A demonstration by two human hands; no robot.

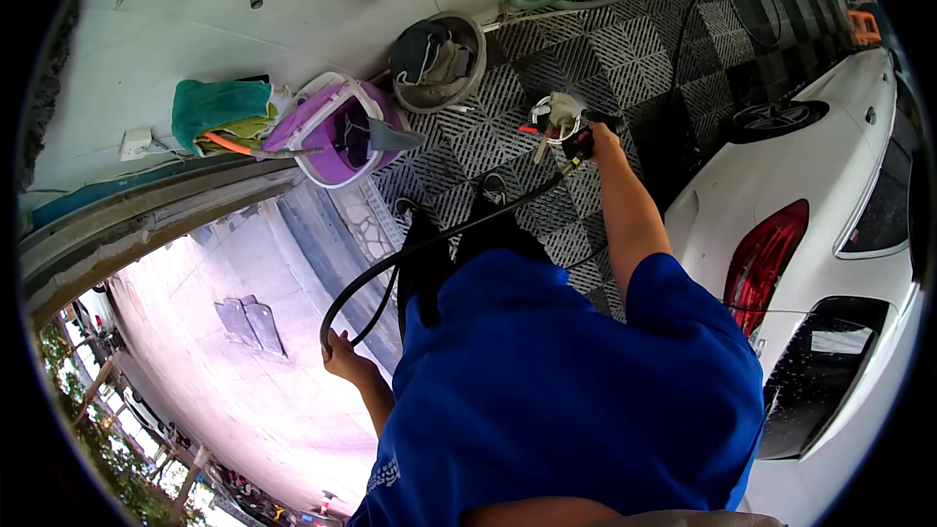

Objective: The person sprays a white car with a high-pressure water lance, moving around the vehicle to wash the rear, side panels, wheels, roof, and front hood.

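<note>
My right hand (605, 140) is closed round the black handle of a spray gun (579, 143), just beside a small white bucket (558, 119) with brushes and a cloth in it. From the gun a black hose (439, 239) runs left across my legs and bends in a loop. At that bend my left hand (344, 356) is wrapped round the hose, out over the pale paving.
A purple bucket (337, 164) and a grey basin (468, 63) with cloths stand by the wall. Green cloths (220, 109) lie left of them. A white car (698, 215) is parked at the right. Dark mats (251, 324) lie on the paving outside.
</note>
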